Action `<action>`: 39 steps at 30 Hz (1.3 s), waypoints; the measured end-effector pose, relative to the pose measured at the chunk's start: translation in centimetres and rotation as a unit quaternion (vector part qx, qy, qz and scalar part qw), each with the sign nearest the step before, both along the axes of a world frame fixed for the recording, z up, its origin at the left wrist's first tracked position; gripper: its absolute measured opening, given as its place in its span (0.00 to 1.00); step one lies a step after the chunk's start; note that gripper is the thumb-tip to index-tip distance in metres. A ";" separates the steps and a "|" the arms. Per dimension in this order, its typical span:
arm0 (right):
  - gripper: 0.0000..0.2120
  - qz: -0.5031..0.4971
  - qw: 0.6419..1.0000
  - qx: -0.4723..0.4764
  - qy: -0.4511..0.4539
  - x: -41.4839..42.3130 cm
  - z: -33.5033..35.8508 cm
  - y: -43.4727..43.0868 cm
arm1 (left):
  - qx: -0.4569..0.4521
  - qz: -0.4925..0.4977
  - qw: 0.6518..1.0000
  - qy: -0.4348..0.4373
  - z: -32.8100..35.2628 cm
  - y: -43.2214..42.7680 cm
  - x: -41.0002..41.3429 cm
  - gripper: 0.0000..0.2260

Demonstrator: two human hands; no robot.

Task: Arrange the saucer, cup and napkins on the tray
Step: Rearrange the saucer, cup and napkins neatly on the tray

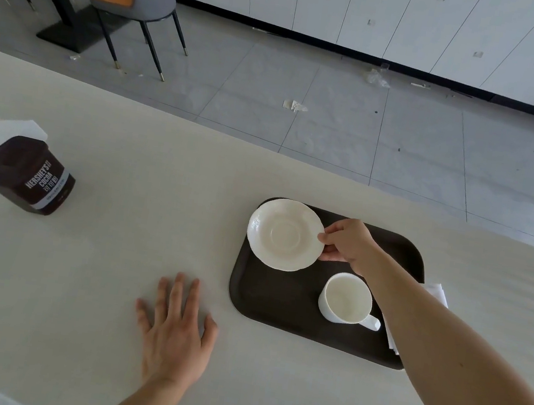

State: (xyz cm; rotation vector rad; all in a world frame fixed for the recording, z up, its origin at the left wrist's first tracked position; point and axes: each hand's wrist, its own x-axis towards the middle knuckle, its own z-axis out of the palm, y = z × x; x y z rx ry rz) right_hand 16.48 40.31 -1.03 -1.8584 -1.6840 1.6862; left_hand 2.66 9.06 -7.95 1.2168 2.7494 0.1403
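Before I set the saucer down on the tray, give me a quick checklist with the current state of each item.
1. Grip on saucer: right hand pinches its right rim. Ok.
2. Free space on tray: bare dark surface below and left of the saucer. Ok.
3. Cup clear of the saucer: upright on the tray, apart from it. Ok.
4. Saucer inside the tray edge: its far left rim overhangs the tray corner. Not ok.
5. Napkins placement: mostly hidden behind the forearm. Cannot tell.
6. Left hand: flat on the counter, away from the tray. Ok.
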 end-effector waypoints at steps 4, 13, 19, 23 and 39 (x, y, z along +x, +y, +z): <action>0.06 -0.009 1.000 -0.021 0.015 0.0 0.1 -0.3 | 0.001 0.002 1.000 -0.002 0.1 0.0 0.0 0.30; 0.08 -0.023 0.996 -0.070 0.049 0.4 0.4 -0.4 | -0.012 0.002 1.000 -0.006 0.3 0.0 0.0 0.30; 0.07 -0.030 0.995 -0.076 0.061 0.6 0.3 -0.5 | 0.001 0.000 1.000 -0.004 0.2 0.0 0.0 0.30; 0.08 -0.012 0.996 -0.056 0.064 1.1 0.6 -0.6 | -0.004 0.003 1.000 -0.004 0.4 0.0 0.1 0.30; 0.17 0.174 0.920 0.308 -0.168 13.7 4.1 -8.4 | 0.015 0.001 1.000 0.000 0.0 0.0 0.1 0.30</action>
